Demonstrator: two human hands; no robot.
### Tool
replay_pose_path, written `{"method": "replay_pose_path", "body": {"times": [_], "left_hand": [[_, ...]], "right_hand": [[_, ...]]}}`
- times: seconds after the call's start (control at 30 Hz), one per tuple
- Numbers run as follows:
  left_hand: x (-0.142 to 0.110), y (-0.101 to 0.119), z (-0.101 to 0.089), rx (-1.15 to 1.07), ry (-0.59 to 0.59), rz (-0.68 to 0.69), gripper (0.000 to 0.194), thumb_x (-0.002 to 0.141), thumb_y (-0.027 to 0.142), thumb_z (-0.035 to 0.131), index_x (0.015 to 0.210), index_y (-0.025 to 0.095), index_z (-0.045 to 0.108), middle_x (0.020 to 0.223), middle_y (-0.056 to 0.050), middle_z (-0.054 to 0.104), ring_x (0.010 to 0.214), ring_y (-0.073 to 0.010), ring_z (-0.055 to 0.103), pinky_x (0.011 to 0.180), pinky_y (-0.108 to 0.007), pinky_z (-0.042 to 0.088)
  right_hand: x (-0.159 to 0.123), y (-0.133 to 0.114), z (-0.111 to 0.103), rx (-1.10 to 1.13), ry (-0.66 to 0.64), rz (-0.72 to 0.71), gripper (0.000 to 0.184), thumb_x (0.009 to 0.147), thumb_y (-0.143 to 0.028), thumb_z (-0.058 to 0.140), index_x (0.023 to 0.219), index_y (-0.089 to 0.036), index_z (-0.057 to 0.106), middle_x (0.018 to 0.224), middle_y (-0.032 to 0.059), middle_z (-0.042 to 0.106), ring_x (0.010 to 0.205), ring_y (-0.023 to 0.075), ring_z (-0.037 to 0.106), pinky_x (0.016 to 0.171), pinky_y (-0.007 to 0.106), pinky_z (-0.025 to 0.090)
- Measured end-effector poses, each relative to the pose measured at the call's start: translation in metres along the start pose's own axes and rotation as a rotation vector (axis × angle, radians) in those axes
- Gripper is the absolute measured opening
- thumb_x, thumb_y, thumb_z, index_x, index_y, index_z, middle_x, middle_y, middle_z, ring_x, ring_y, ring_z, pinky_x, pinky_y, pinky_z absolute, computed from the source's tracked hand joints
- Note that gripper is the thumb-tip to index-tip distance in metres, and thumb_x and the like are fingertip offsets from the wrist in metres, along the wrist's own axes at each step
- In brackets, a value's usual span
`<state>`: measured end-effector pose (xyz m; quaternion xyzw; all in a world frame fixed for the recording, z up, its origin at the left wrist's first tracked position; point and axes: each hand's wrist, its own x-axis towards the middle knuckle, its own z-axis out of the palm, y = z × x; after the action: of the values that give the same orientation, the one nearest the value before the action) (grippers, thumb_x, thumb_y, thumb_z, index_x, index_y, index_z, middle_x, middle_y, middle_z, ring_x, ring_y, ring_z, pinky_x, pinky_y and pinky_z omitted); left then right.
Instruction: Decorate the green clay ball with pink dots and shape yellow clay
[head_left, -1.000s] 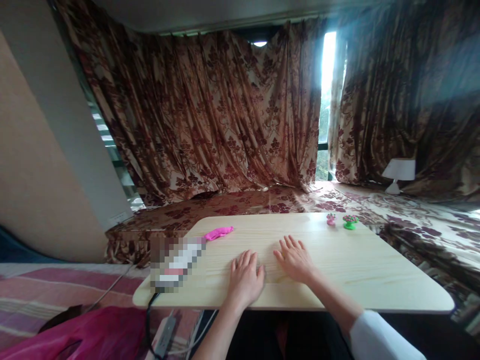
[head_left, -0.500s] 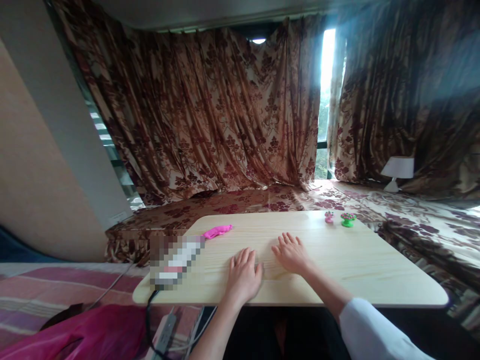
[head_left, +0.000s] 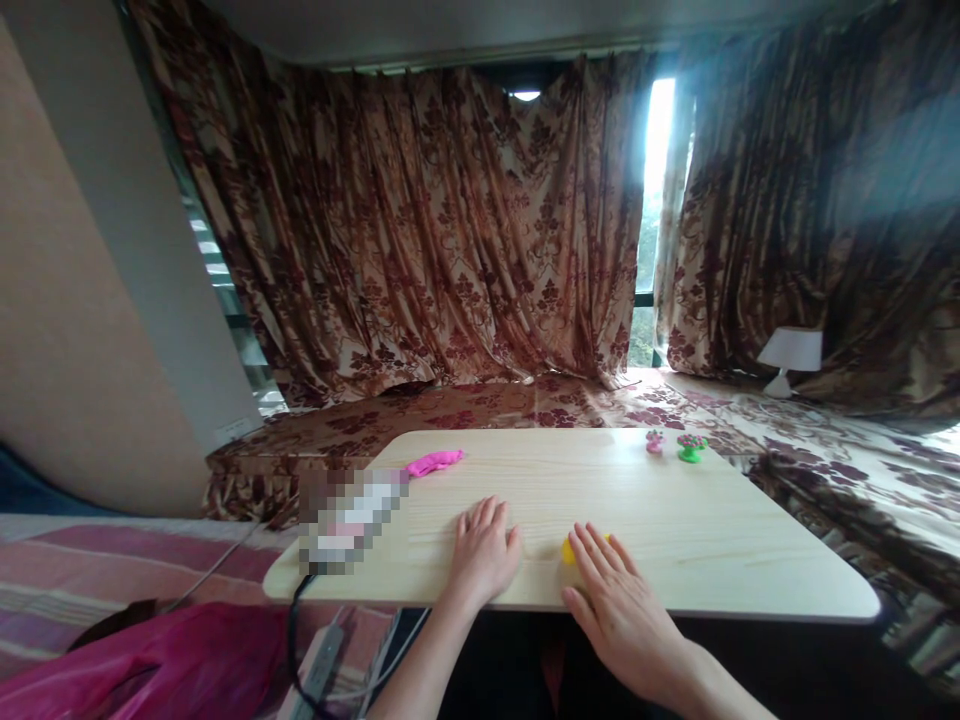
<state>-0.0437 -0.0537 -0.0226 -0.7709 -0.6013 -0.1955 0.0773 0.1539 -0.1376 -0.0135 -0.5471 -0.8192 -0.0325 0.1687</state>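
At the pale desk [head_left: 750, 560] across the lower frame, laying right hand [head_left: 619, 605] almost straight-fingered right of lower centre, and resting left hand [head_left: 484, 555] open, flat and empty at lower centre. Partly covering, under the former, a yellow piece [head_left: 568, 551]; cannot tell whether gripped.

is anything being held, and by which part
The left hand holds nothing visible; the right hand covers a yellow thing, so whether it is gripped cannot be told.

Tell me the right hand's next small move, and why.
Probably slide the right hand forward, perhaps rolling the yellow piece: the hand lies palm-down, partly covering it, close to the near edge of the table, with room ahead.
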Motion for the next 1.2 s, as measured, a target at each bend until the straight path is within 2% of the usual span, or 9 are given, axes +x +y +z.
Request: {"method": "replay_pose_path", "body": {"times": [0.23,0.33,0.43,0.63,0.73,0.8,1.03,1.1,1.2], "left_hand": [[0.002,-0.001,0.002,0.008,0.003,0.010,0.046,0.087,0.041,0.027,0.124,0.021,0.045,0.135,-0.006,0.041,0.127,-0.0205,0.031,0.104,-0.041,0.021],[0.002,-0.002,0.002,0.005,-0.003,0.008,0.046,0.087,0.041,0.026,0.124,0.021,0.045,0.136,-0.007,0.041,0.127,-0.0209,0.031,0.104,-0.042,0.021],[0.002,-0.002,0.001,-0.001,-0.005,0.004,0.046,0.087,0.041,0.027,0.124,0.021,0.046,0.135,-0.007,0.041,0.127,-0.0209,0.031,0.104,-0.041,0.021],[0.001,-0.001,-0.001,-0.019,0.007,0.004,0.045,0.086,0.040,0.030,0.124,0.021,0.045,0.135,-0.007,0.042,0.127,-0.0212,0.031,0.104,-0.042,0.021],[0.000,-0.001,-0.001,-0.018,0.000,0.005,0.045,0.086,0.040,0.029,0.124,0.021,0.045,0.135,-0.008,0.042,0.127,-0.0214,0.031,0.104,-0.042,0.022],[0.000,0.000,0.000,-0.012,-0.004,0.005,0.046,0.086,0.040,0.028,0.124,0.021,0.045,0.135,-0.007,0.041,0.127,-0.0210,0.031,0.104,-0.041,0.022],[0.004,-0.001,0.002,0.012,-0.041,-0.004,0.047,0.087,0.042,0.025,0.126,0.022,0.044,0.137,-0.006,0.039,0.128,-0.0213,0.028,0.104,-0.043,0.021],[0.004,-0.002,0.003,0.010,-0.044,-0.003,0.048,0.087,0.042,0.025,0.126,0.022,0.044,0.137,-0.006,0.039,0.128,-0.0215,0.028,0.104,-0.043,0.021],[0.003,-0.001,0.002,0.001,-0.040,-0.007,0.047,0.087,0.041,0.026,0.126,0.022,0.044,0.137,-0.006,0.039,0.128,-0.0211,0.028,0.105,-0.043,0.021]], "right_hand": [[0.115,0.023,0.014,-0.012,-0.048,0.240,0.061,0.089,-0.048,0.023,0.131,-0.008,0.039,0.137,0.0166,0.036,0.130,0.0268,0.024,0.103,0.046,0.019],[0.142,0.028,0.017,-0.016,-0.042,0.282,0.059,0.090,-0.046,0.023,0.128,-0.005,0.042,0.135,0.0196,0.038,0.128,0.0295,0.028,0.101,0.050,0.022],[0.124,0.022,0.016,-0.027,-0.025,0.261,0.059,0.090,-0.046,0.023,0.131,-0.007,0.040,0.137,0.0173,0.036,0.130,0.0280,0.024,0.103,0.048,0.019],[0.012,-0.002,0.006,-0.037,0.055,0.028,0.062,0.090,-0.050,0.019,0.139,-0.012,0.025,0.144,0.0103,0.024,0.133,0.0232,0.016,0.108,0.043,0.015],[-0.009,-0.006,0.003,-0.029,0.049,-0.017,0.061,0.090,-0.050,0.020,0.140,-0.014,0.020,0.145,0.0082,0.019,0.134,0.0221,0.014,0.108,0.042,0.014],[0.008,-0.004,0.004,-0.024,0.029,0.025,0.063,0.090,-0.050,0.019,0.140,-0.012,0.022,0.145,0.0103,0.021,0.134,0.0228,0.014,0.108,0.042,0.013],[0.138,0.026,0.010,-0.003,-0.111,0.289,0.061,0.090,-0.047,0.022,0.129,-0.005,0.042,0.138,0.0193,0.033,0.130,0.0287,0.024,0.102,0.049,0.019],[0.146,0.028,0.010,-0.006,-0.106,0.293,0.059,0.090,-0.046,0.021,0.128,-0.007,0.043,0.139,0.0187,0.033,0.130,0.0287,0.023,0.101,0.050,0.019],[0.116,0.019,0.010,-0.020,-0.085,0.252,0.058,0.090,-0.047,0.020,0.133,-0.012,0.036,0.142,0.0135,0.030,0.133,0.0247,0.018,0.104,0.047,0.015]]}}
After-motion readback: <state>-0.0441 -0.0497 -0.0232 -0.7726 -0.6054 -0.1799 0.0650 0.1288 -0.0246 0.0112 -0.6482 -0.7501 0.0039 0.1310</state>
